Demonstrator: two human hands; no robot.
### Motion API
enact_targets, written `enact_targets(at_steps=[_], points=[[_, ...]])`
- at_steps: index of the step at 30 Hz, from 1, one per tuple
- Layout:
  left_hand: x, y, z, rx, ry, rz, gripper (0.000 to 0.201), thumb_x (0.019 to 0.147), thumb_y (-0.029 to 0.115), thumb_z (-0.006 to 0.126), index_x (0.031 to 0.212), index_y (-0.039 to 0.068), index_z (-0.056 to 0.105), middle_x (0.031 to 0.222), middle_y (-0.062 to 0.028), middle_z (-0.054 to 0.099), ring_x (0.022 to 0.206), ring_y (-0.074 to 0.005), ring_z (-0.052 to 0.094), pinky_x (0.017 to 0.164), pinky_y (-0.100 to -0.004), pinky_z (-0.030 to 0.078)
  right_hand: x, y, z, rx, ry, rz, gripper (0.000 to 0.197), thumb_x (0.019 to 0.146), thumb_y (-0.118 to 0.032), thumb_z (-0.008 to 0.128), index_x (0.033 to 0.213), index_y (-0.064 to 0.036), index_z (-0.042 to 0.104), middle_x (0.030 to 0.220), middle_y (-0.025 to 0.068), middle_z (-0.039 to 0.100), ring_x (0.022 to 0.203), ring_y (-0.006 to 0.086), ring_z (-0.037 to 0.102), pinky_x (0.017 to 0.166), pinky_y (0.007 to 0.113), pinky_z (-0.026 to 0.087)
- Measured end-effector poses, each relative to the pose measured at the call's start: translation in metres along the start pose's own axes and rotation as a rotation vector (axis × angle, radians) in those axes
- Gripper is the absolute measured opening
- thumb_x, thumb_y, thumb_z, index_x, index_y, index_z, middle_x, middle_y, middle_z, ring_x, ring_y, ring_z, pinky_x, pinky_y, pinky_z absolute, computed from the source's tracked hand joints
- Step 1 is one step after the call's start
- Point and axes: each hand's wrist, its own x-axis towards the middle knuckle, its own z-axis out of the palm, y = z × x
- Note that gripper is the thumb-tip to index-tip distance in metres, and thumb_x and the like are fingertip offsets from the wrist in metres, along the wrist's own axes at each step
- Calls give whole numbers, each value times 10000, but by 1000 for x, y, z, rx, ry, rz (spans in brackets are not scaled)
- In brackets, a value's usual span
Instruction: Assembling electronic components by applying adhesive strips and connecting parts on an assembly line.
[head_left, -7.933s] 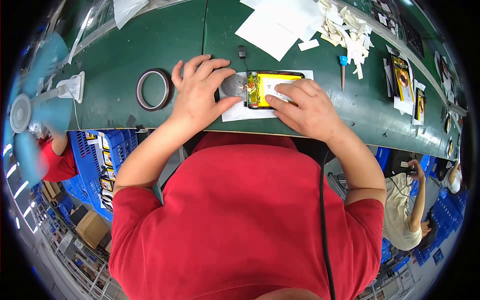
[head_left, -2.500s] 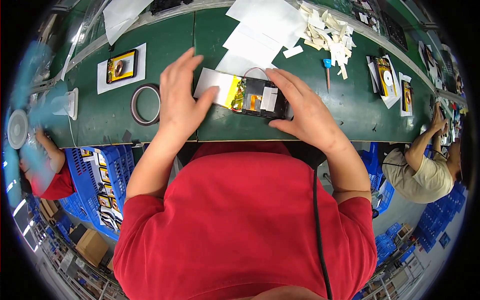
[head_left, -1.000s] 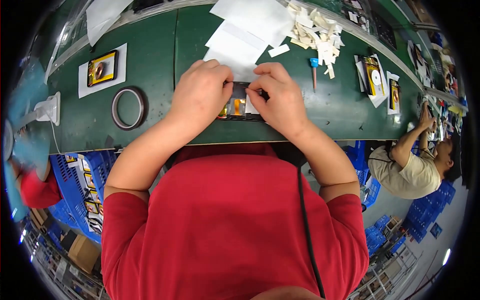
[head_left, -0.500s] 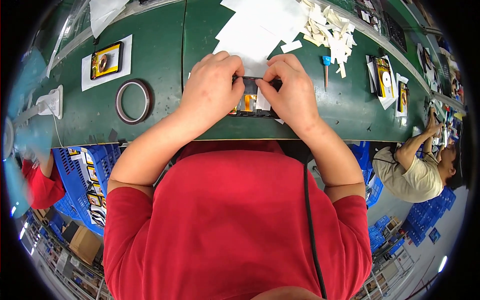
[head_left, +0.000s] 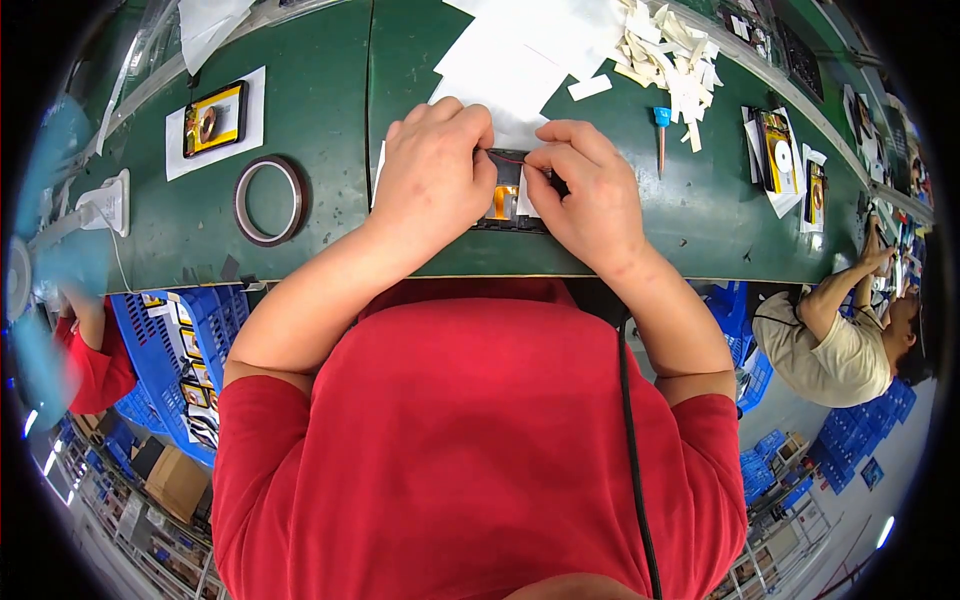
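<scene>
Black device casing (head_left: 508,176) on green table (head_left: 325,105), between our left hand (head_left: 437,165) and right hand (head_left: 590,190); fingers curled at it, we can't tell if either grip closes. Tape roll (head_left: 301,200) left, paper scraps (head_left: 668,60) beyond, blue crate (head_left: 222,315) past near edge.

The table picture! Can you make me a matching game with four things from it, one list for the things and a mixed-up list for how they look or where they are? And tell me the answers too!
Things:
1. Tape roll
2. Small tool
3. Paper strips
4. Black casing

Clues:
A. Has a blue handle
B. Shows between the left hand and the right hand
C. Ring-shaped, to the left of both hands
D. In a messy heap

Right pairs: 1-C, 2-A, 3-D, 4-B
</scene>
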Motion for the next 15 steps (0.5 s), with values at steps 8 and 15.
enact_targets(at_steps=[8, 15], points=[[0, 4, -2, 79, -31, 7, 127, 804, 30, 673, 902, 68, 600, 904, -81, 600, 935, -312, 602, 835, -444, 430, 8, -6, 0, -8, 3, 156, 117, 745, -9, 754, 770, -39, 644, 1028, 89, 679, 815, 296, 686, 718, 398, 567], [3, 12, 1, 88, -21, 173, 131, 834, 109, 751, 940, 84, 678, 924, -67, 623, 934, -290, 611, 863, -443, 441, 5, 1, 2, -9, 6, 111, 107, 751, -4, 760, 761, -31, 658, 1052, 84, 689, 794, 291, 693, 693, 384, 570]])
